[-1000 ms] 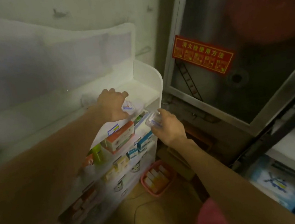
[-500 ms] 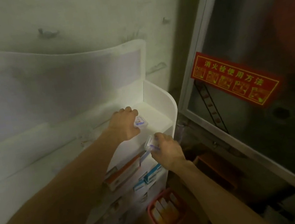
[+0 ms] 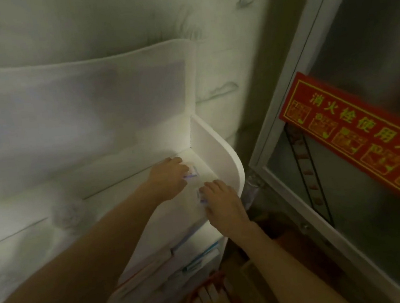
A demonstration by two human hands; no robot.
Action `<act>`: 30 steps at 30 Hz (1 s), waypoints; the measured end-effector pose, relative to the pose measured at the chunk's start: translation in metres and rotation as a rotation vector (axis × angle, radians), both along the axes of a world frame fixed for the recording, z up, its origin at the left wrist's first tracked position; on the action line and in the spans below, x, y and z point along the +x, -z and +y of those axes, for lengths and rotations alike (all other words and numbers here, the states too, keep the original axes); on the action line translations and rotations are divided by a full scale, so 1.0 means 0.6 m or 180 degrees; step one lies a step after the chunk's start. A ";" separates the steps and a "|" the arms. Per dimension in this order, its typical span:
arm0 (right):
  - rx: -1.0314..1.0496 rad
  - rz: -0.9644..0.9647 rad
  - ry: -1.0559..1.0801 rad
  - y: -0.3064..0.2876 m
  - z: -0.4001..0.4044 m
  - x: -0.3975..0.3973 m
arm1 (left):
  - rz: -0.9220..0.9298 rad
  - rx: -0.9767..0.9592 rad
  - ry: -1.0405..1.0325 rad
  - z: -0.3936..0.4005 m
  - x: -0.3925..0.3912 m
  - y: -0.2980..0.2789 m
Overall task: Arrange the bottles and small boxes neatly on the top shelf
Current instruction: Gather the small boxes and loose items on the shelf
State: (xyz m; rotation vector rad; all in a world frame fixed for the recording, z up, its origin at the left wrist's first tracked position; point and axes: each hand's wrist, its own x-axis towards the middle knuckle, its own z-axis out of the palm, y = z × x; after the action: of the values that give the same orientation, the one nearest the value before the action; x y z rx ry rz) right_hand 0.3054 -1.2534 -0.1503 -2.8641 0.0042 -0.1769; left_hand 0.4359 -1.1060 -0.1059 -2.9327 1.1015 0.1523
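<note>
The white top shelf (image 3: 132, 184) of a tiered rack runs to a curved side panel (image 3: 222, 153) at its right end. My left hand (image 3: 169, 177) rests on the shelf near that end, holding a small clear bottle (image 3: 192, 173) with a blue-marked label. My right hand (image 3: 221, 201) is just in front of it over the shelf's front edge, gripping a second small clear bottle (image 3: 201, 196). Both bottles are washed out by glare and mostly hidden by my fingers.
Lower tiers hold small medicine boxes (image 3: 157, 267). A red basket (image 3: 212, 298) with small boxes sits on the floor below. A metal-framed glass cabinet door (image 3: 349, 183) with a red instruction sticker (image 3: 358, 137) stands close on the right. The wall is behind the rack.
Both hands have moved up from the lower tier to the right end of the top shelf, each carrying its bottle. The view has tilted upward.
</note>
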 end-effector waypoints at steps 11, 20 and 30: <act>0.0735 -0.0067 0.0188 -0.039 0.024 0.052 | -0.0477 -0.0153 -0.0215 0.061 0.024 -0.067; 0.1017 -0.1327 -0.0140 -0.185 0.226 0.119 | -0.0992 0.0034 -0.0018 0.280 -0.024 -0.219; -0.0394 -0.1318 -0.1008 -0.282 0.584 0.042 | -0.1786 0.0503 -0.0668 0.676 -0.203 -0.341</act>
State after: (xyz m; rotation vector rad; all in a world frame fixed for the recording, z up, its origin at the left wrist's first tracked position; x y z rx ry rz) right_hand 0.3305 -0.9028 0.0186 -2.8402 -0.5525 -0.7182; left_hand 0.3143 -0.7003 0.0987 -2.6751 0.6645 -0.5245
